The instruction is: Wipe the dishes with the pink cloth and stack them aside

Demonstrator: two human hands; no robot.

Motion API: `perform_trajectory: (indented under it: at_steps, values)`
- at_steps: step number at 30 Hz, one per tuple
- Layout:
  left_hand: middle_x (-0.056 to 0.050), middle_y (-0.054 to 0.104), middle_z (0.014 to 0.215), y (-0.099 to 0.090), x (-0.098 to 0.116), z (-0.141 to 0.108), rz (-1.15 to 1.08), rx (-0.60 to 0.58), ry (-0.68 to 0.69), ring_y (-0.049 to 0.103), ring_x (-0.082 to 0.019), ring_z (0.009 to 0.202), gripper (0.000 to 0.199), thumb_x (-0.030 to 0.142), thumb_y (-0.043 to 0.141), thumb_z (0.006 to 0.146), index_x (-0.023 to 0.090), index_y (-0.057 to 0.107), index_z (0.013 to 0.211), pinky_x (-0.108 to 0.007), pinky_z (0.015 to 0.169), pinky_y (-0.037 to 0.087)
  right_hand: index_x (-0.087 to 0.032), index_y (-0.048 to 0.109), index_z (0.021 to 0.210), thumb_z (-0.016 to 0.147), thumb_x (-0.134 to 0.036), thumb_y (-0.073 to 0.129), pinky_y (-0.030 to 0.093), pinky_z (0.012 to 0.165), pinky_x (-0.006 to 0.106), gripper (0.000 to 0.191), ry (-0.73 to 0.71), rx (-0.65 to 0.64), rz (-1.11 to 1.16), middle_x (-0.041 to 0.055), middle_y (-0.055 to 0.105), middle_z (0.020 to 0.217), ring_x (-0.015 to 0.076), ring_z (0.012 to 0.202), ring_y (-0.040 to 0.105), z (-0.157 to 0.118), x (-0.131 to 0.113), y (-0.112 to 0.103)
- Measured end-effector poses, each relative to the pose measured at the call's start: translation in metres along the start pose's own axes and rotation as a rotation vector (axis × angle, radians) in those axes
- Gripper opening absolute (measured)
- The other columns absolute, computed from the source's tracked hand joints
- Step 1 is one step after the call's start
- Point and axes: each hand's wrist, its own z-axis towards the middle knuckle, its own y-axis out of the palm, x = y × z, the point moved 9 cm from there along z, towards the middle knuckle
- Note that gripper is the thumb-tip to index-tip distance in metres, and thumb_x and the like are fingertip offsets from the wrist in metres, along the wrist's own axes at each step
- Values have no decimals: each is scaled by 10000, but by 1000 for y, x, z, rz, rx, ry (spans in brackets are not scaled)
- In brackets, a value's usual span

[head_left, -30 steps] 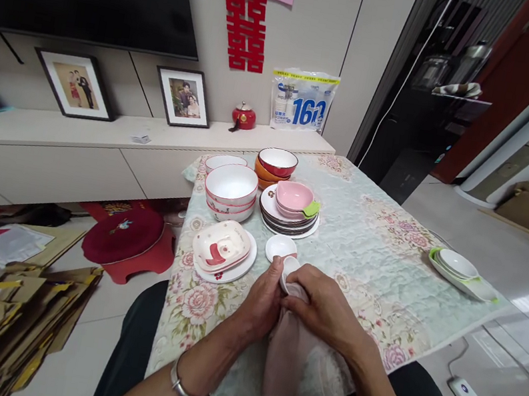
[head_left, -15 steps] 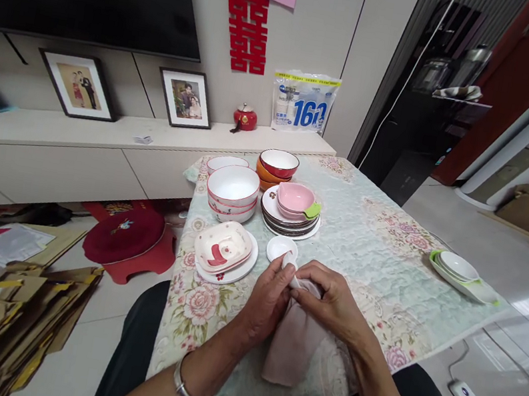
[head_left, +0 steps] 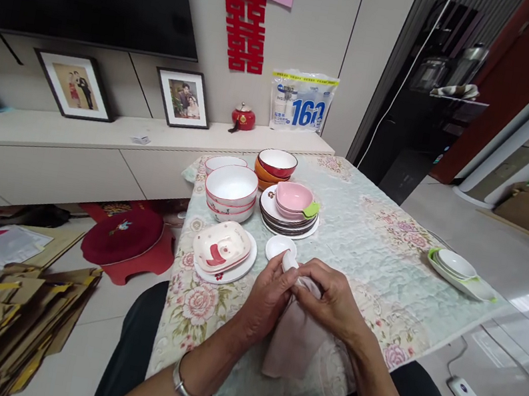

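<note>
Over the near edge of the table, my left hand (head_left: 266,300) is closed on a small white dish (head_left: 289,262), whose rim shows above the fingertips. My right hand (head_left: 331,300) pinches a greyish-pink cloth (head_left: 293,346) against that dish, and the cloth's loose end hangs below both hands. Most of the dish is hidden by fingers and cloth. Just beyond my hands another small white dish (head_left: 279,248) lies on the table. To the left, cream square bowls (head_left: 210,236) with a red pattern sit on a white plate (head_left: 245,268).
Farther back stand white bowls (head_left: 230,187) with red rims, orange and red bowls (head_left: 276,165), and stacked plates (head_left: 267,210) topped by pink bowls (head_left: 295,198). Green-edged dishes (head_left: 462,275) lie at the table's right edge. A red stool (head_left: 123,238) and flattened cardboard (head_left: 14,325) are at left.
Slightly more of the held dish's white rim shows above my left fingers. The hanging cloth end has risen a little. My hands stay in nearly the same place.
</note>
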Motion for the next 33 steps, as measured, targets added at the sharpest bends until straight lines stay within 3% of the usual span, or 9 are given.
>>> perform_trajectory:
  at_steps: [4, 9, 13, 16, 20, 23, 28, 33]
  values:
    - [-13, 667, 839, -6, -7, 3, -74, 31, -68, 605, -133, 725, 306, 429, 697, 822, 173, 638, 980, -236, 665, 448, -215, 624, 922, 822, -112, 631, 445, 714, 274, 144, -16, -48, -20, 17, 616, 855, 165, 808, 591, 0, -1, 6]
    - [-76, 704, 881, -5, -21, 3, -102, 19, -224, 660, -208, 822, 471, 570, 627, 828, 136, 649, 1008, -298, 748, 485, -214, 616, 880, 801, -107, 633, 426, 699, 279, 134, -33, -39, -100, 12, 616, 830, 171, 794, 583, -3, -2, 5]
    - [-77, 708, 1001, 2, -11, 1, -50, -19, -132, 666, -214, 901, 373, 424, 749, 775, 164, 634, 1016, -304, 821, 481, -209, 636, 893, 799, -93, 600, 435, 689, 283, 153, 5, 21, -125, 18, 621, 805, 173, 766, 590, -3, 3, 0]
    - [-38, 691, 1080, 3, -2, 0, -33, -17, -30, 657, -175, 909, 459, 303, 806, 731, 214, 600, 1130, -273, 835, 466, -212, 648, 905, 809, -80, 569, 452, 711, 286, 181, 10, 33, -99, 26, 629, 828, 175, 792, 600, -2, 3, -1]
    - [-29, 699, 872, 1, -4, 0, -12, -31, -42, 639, -139, 712, 342, 397, 748, 788, 169, 625, 1011, -253, 696, 459, -220, 636, 954, 832, -114, 602, 462, 721, 277, 165, -15, -1, -24, 24, 626, 858, 167, 809, 598, 0, -3, -1]
    - [-34, 683, 752, -6, -13, 2, -40, 4, -142, 615, -136, 626, 391, 521, 676, 816, 142, 637, 904, -251, 627, 446, -226, 623, 955, 844, -143, 614, 458, 717, 282, 139, -39, -43, -53, 25, 623, 867, 171, 815, 594, -1, -7, 1]
    - [-55, 703, 783, -5, -23, 2, -124, 14, -270, 666, -200, 747, 437, 568, 637, 825, 148, 662, 940, -297, 720, 492, -226, 619, 926, 843, -155, 599, 457, 714, 290, 111, -60, -44, -141, 29, 636, 855, 185, 831, 601, -2, -8, 2]
    - [-53, 708, 894, 4, -7, 2, -70, -58, -98, 665, -200, 867, 254, 364, 715, 819, 164, 651, 963, -303, 814, 485, -220, 647, 928, 865, -171, 606, 465, 709, 290, 90, -24, 16, -124, 30, 641, 828, 179, 804, 607, -1, -1, -1]
